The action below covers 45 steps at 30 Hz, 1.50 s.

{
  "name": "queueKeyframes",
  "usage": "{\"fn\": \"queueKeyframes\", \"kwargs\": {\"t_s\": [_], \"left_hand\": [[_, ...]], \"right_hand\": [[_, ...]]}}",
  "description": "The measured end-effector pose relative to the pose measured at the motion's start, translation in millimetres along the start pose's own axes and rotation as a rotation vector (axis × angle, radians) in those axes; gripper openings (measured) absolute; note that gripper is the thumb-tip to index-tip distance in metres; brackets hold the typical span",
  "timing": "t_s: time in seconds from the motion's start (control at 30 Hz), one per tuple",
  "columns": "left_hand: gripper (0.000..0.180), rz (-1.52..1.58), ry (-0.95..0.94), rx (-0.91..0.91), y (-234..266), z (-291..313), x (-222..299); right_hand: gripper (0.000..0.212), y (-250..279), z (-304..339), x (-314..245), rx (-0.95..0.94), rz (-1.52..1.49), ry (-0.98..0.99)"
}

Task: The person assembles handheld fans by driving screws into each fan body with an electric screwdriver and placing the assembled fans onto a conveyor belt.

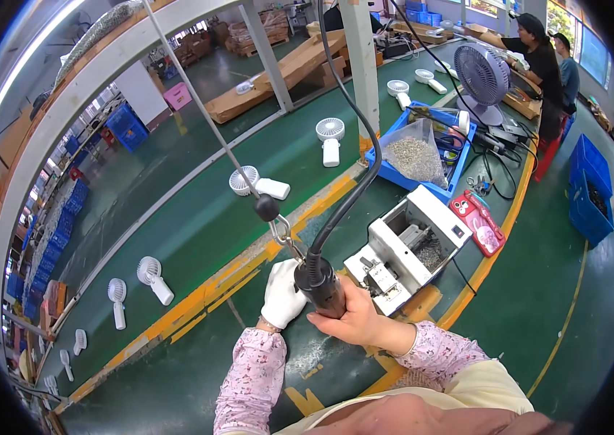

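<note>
A black electric screwdriver [327, 293] hangs upright from a metal hook and chain, with a thick black cable rising from its top. My bare right hand [362, 320] is wrapped around its body. My left hand [282, 296], in a white glove, is closed on the far left side of the screwdriver. Its fingertips, and whatever they hold, are hidden behind the tool. Just right of the hands stands a white screw feeder [446, 215] with small screws in its open compartment. The screwdriver's tip is out of sight.
White handheld fans [331, 152] lie spaced along the green conveyor belt [198, 235]. A blue crate [439, 190] holds a bag of screws, beside a red phone [482, 228] and a grey desk fan [481, 76]. Co-workers [535, 54] sit at the far right.
</note>
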<state>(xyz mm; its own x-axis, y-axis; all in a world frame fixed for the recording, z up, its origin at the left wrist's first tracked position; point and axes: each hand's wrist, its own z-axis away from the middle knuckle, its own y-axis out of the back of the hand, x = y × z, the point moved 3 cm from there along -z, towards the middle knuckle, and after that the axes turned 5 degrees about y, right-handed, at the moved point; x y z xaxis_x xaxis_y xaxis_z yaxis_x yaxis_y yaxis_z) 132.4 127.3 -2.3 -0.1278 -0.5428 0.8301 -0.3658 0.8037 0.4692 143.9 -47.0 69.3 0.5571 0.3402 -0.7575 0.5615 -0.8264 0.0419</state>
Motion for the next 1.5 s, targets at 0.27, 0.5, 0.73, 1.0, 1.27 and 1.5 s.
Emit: {"fn": "queueKeyframes", "kwargs": {"t_s": [0.27,0.5,0.73,1.0,1.27,1.5], "left_hand": [[0.021,-0.185,-0.13,-0.017,-1.4,1.4,5.3],[0.027,-0.241,-0.087,-0.086,7.4,-5.7,15.4],[0.034,-0.352,-0.176,-0.032,7.1,-0.9,-2.7],[0.017,-0.279,-0.125,-0.043,5.3,-0.8,16.8],[0.015,0.142,0.077,0.026,-4.5,1.0,-8.0],[0.015,-0.015,-0.021,-0.015,-0.5,-2.1,-13.7]], "right_hand": [[0.059,-0.2,6.0,-4.1,-0.001,0.01,-0.053],[0.065,0.5,-2.7,-10.3,-0.027,0.043,0.036],[0.066,0.1,-1.7,-6.0,-0.052,-0.006,0.049],[0.064,-0.8,0.8,-7.6,-0.026,-0.003,0.028],[0.062,-2.8,3.4,2.4,0.028,0.025,0.047],[0.066,-3.6,4.9,-0.4,0.026,-0.138,0.027]]}}
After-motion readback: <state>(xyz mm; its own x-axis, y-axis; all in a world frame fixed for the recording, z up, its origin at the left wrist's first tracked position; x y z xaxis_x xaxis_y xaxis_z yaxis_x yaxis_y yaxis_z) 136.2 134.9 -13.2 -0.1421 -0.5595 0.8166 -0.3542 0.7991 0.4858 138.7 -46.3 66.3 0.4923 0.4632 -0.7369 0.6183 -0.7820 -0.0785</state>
